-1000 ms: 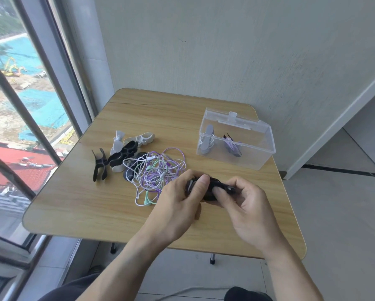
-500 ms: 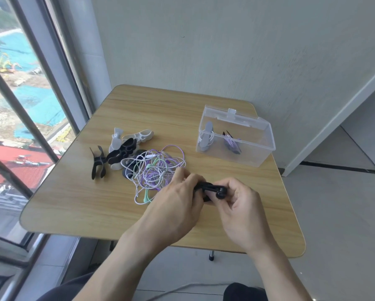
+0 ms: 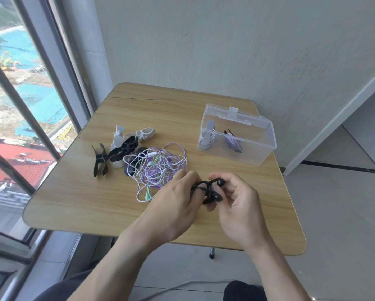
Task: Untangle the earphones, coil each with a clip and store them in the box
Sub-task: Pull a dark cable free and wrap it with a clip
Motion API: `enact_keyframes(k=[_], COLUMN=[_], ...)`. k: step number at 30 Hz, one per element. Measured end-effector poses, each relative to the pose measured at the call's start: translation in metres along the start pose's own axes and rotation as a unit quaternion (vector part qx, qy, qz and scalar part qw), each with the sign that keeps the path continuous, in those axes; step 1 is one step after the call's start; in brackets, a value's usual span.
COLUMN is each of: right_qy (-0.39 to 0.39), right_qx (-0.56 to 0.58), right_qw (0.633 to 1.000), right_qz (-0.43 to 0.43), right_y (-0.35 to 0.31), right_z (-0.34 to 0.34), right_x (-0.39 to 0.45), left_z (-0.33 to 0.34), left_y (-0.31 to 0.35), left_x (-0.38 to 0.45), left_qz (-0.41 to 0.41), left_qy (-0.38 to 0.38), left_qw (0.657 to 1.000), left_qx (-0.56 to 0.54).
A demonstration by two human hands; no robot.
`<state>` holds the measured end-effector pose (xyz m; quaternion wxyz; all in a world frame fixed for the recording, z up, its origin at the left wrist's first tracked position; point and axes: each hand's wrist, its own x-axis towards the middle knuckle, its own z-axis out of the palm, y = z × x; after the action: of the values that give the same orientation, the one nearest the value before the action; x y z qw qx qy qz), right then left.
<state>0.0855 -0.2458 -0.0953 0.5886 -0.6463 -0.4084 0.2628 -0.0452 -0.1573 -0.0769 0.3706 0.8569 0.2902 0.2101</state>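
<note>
- The black earphone [image 3: 210, 192] sits between both hands, just above the table's [image 3: 77, 203] near edge; its cord is light and limp, so it is best held at the coiled loops.
- Left hand [image 3: 171, 205] pinches the coil; right hand [image 3: 238, 205] curls round the earbud end.
- The tangled pile [image 3: 160, 168] lies just beside the hands, with spare clips [image 3: 119, 153] beyond it.
- The clear box [image 3: 236, 137] stands well apart and already holds two clipped coils.

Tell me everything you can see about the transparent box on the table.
The transparent box is a clear, plastic-looking rectangular container standing upright, open, on the far right part of the wooden table, near the wall. Its lid, with a small latch tab, is tipped back behind. Inside are a grey clip with white cable and a dark clip with purple cable. Neither hand touches it.
</note>
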Motion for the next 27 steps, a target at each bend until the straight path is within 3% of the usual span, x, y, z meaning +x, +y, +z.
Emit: enact_keyframes(k=[6, 9, 12, 17, 19, 21, 23, 27], right_qy=[-0.024, -0.03, -0.044, -0.034, -0.009, 0.034, 0.062, 0.065], right_qx=[0.08, 0.151, 0.219, 0.257, 0.205, 0.063, -0.055, -0.05], right_qw=[0.994, 0.981, 0.959, 0.937, 0.955, 0.985, 0.993, 0.996], right_qz=[0.066, 0.115, 0.176, 0.233, 0.215, 0.155, 0.088, -0.024], right_y=[-0.005, -0.008, -0.011, -0.014, -0.015, -0.01, -0.004, -0.002], right_z=[-0.003, -0.003, -0.004, -0.002, -0.002, -0.004, -0.004, 0.002], right_x=[0.008, 0.008, 0.009, 0.006, 0.005, 0.005, 0.004, 0.003], left_z=[0.009, 0.004, 0.001, 0.0, 0.002, 0.006, 0.008, 0.008], left_y=[0.0, -0.003, -0.01, -0.014, -0.013, -0.01, -0.007, -0.003], left_x=[0.003, 0.004, 0.005, 0.006, 0.006, 0.006, 0.006, 0.008], left_qz=[-0.071, -0.12, -0.119, -0.122, -0.125, -0.141, -0.155, -0.176], left_qy=[0.078, 0.033, -0.007, -0.064, -0.041, 0.01, 0.042, 0.065], left_qw=[0.989, 0.974, 0.961, 0.962, 0.954, 0.945, 0.94, 0.92], left_qx=[-0.104, -0.191, -0.249, -0.236, -0.268, -0.296, -0.301, -0.345])
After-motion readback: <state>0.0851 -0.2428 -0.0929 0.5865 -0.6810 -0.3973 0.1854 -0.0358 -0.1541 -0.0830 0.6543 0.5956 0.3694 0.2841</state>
